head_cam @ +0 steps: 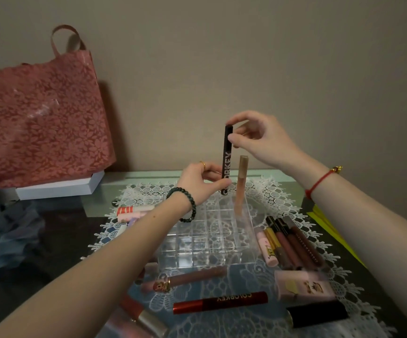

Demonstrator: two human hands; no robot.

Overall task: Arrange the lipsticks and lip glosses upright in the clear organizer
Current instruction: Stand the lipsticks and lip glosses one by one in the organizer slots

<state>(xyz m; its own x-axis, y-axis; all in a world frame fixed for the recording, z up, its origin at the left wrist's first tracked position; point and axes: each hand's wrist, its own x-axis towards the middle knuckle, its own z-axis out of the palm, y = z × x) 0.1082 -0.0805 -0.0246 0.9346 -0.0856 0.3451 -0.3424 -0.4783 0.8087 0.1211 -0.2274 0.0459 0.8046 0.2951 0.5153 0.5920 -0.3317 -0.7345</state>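
A black lip gloss tube point(227, 157) with white lettering hangs upright above the far edge of the clear organizer point(207, 240). My right hand point(261, 140) pinches its top end, and my left hand point(202, 184) pinches its bottom end. A peach gloss tube point(241, 184) stands upright in a far cell of the organizer, just right of the black tube. Loose on the lace mat lie a red tube point(219, 302), a mauve tube point(185, 279), a black lipstick point(318, 313) and a cluster of several glosses point(290, 242) to the organizer's right.
A pink floral bag point(39, 123) stands on a white box point(58, 186) at the back left. More tubes point(134, 213) lie left of the organizer under my left forearm. A pink packet point(305, 286) sits at the front right. Blue fabric point(5, 235) lies far left.
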